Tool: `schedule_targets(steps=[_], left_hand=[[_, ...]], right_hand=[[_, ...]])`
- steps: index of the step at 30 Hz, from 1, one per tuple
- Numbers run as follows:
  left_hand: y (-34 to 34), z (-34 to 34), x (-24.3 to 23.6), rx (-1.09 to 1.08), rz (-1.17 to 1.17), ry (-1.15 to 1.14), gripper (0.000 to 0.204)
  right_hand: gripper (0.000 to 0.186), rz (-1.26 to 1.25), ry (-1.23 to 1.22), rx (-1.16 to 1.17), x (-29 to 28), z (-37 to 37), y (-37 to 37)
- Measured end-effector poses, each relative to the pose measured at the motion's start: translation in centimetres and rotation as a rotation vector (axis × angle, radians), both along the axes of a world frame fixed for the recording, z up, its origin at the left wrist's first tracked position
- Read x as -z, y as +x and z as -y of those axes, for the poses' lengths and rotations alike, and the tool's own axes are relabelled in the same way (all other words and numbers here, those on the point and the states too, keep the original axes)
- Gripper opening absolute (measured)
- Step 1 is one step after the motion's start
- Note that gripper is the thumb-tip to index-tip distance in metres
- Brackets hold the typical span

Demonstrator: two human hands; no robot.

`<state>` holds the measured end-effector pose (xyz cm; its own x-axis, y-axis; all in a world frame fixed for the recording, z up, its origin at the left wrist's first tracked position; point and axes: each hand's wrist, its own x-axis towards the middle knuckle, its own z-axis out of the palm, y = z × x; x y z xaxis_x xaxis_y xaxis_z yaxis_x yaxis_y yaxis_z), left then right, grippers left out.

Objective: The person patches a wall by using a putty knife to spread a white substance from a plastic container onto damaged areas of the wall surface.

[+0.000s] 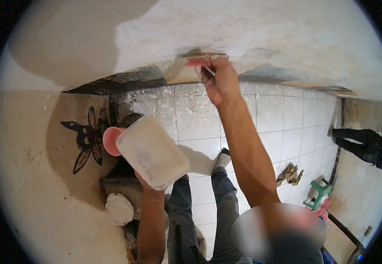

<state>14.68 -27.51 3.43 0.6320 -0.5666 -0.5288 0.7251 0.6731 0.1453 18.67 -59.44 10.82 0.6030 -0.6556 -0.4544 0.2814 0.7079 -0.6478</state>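
Note:
My right hand [221,83] reaches up and away to the wall [252,39], closed around a flat pink putty spreader [197,62]. The spreader's wide edge lies at the wall's surface, just above a dark unpainted band. It looks slightly blurred. My left hand [145,181] is under the near end of a rectangular whitish plastic tub [153,152], holding it tilted in front of me. Pale smears cover the tub. Most of the left fingers are hidden beneath it.
A pink cup [112,141] and a white bundle [119,209] are near dark furniture [122,185] at left. White spatter marks the tiled floor [195,119]. A crumpled brown cloth [290,174] and green stool [318,193] lie right. Another person [367,147] stands far right.

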Motion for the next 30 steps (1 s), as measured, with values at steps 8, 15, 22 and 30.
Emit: schedule_targets(steps=[8,15,22,30], left_hand=[[1.1,-2.1,-0.5,0.063,0.069,0.215,0.067],[1.0,-1.6,-1.0,0.090,0.055,0.016,0.068],[0.3,-2.3,-0.2,0.097,0.044,-0.031,0.069],[0.2,-2.5,-0.9,0.098,0.031,-0.100,0.070]], right_hand=[[0.015,-0.003,-0.170,0.102,-8.6,-2.1,-2.0],[0.019,-0.186,-0.023,0.027,3.2,-4.2,-5.3],[0.016,-0.085,0.007,-0.013,3.1,-1.8,0.4],[0.016,0.058,-0.056,0.118,-6.4,-3.6,-1.8]])
